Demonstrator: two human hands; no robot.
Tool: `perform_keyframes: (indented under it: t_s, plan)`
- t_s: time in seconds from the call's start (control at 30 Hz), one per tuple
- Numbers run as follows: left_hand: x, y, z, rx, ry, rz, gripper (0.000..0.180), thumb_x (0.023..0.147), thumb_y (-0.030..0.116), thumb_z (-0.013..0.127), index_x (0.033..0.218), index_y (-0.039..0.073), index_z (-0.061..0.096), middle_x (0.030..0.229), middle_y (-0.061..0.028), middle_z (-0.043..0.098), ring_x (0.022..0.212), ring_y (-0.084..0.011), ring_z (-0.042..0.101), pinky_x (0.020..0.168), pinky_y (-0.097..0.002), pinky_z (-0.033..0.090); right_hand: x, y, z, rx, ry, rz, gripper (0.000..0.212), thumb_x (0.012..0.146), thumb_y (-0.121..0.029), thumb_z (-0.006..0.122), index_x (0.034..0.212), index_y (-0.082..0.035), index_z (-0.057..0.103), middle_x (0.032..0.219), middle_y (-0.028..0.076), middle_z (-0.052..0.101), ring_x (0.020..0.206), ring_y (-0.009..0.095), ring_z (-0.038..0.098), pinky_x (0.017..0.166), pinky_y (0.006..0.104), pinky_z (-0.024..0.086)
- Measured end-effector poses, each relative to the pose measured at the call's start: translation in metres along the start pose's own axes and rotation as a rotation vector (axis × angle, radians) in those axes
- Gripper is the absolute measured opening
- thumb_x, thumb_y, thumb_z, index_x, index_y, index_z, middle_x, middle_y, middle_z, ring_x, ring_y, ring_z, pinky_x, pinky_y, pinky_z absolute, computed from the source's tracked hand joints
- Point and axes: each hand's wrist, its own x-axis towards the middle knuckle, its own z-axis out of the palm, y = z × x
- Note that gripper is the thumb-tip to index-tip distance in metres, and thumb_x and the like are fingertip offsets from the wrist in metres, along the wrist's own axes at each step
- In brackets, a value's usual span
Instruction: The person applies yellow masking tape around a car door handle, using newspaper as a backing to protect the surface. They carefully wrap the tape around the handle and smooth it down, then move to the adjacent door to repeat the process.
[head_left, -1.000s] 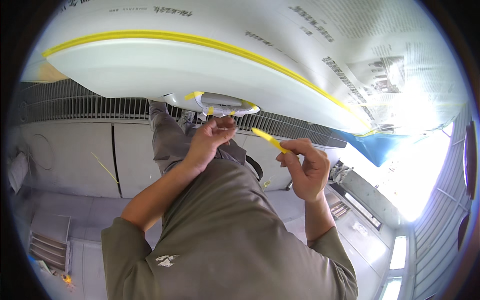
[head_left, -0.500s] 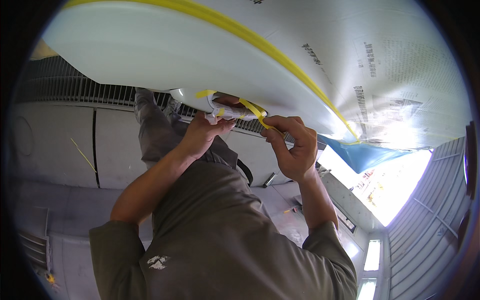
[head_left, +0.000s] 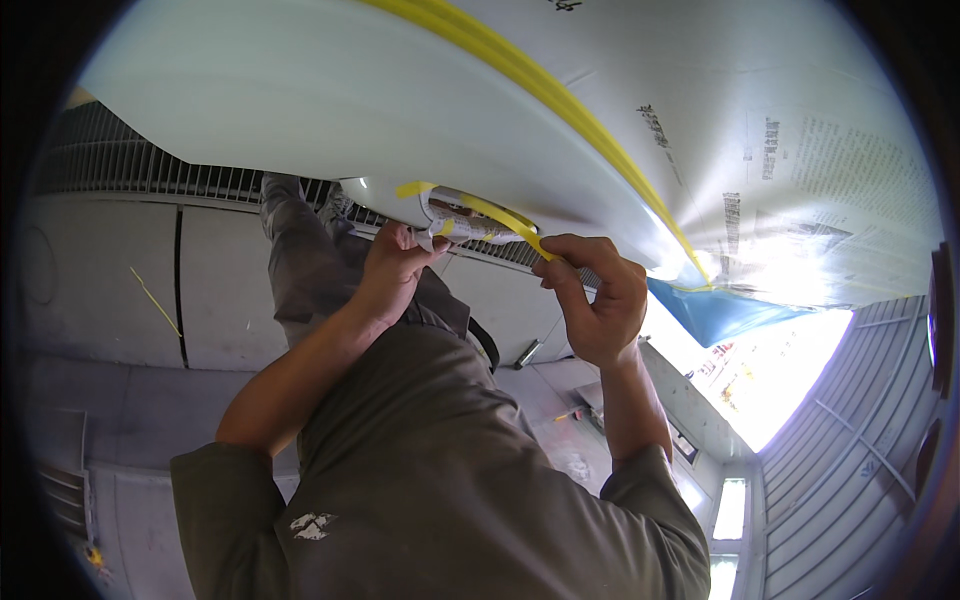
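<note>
A pale, glossy car body panel (head_left: 270, 90) stretches across the top, with a door handle (head_left: 485, 233) on it wrapped in printed paper and bits of yellow tape. My right hand (head_left: 605, 300) is closed in a pinch on the end of a yellow masking tape strip (head_left: 505, 216). That strip runs taut along the handle's upper side, toward the panel. At the handle's left end, my left hand (head_left: 388, 275) has its fingers closed around the paper wrapping; some fingertips are hidden behind it. A short tape piece (head_left: 413, 188) sticks to the panel beside the handle.
Printed masking film (head_left: 790, 160) covers the car's upper part, edged by a long yellow tape line (head_left: 530, 80). Blue sheeting (head_left: 715, 312) hangs at the right. Below lie a floor grate (head_left: 140, 165), a tape scrap (head_left: 155, 300) and a small dark cylinder (head_left: 528, 353).
My right hand has moved slightly right and drawn the tape strip straighter. The left hand has shifted a little left, with fewer fingers showing behind the handle.
</note>
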Motion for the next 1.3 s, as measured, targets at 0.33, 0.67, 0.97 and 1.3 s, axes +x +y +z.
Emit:
perform_keyframes:
  t_s: [0.33,0.67,0.97,1.3]
  plan:
    - [0.000,0.002,0.011,-0.047,0.014,-0.030,0.052,0.094,-0.006,0.069,0.142,0.003,0.054,0.132,-0.0066,0.065,0.122,-0.0185,0.063,0.104,-0.0370,0.050,0.005,0.001,0.006,0.004,-0.024,-0.023,0.020,0.090,-0.001,0.076,0.109,-0.002,0.078,0.085,0.010,0.079,0.078,0.024,0.074,0.084,0.0355,0.055]
    - [0.014,-0.028,0.006,1.018,0.092,0.366,0.023,0.101,0.004,0.073,0.122,-0.001,0.067,0.125,-0.0093,0.072,0.111,-0.0190,0.071,0.089,-0.0367,0.060,0.009,0.006,0.003,-0.124,0.005,-0.077,0.015,0.089,0.000,0.079,0.104,-0.003,0.080,0.090,0.013,0.079,0.079,0.025,0.077,0.075,0.0322,0.058]
    - [0.024,-0.058,0.019,0.421,0.092,0.194,0.021,0.102,0.010,0.072,0.118,0.001,0.062,0.102,-0.0084,0.077,0.084,-0.0158,0.075,0.072,-0.0316,0.061,0.003,0.006,-0.005,-0.086,0.045,0.022,0.012,0.093,0.001,0.076,0.105,0.002,0.079,0.088,0.014,0.080,0.078,0.019,0.078,0.075,0.0293,0.059]
    - [0.013,-0.050,0.029,0.901,0.104,0.283,0.019,0.102,0.016,0.072,0.113,0.001,0.070,0.089,0.0003,0.067,0.070,-0.0082,0.059,0.063,-0.0275,0.050,-0.023,0.011,-0.005,-0.123,0.053,0.055,0.020,0.095,0.000,0.075,0.114,0.004,0.079,0.091,0.016,0.081,0.078,0.019,0.079,0.073,0.0293,0.061]
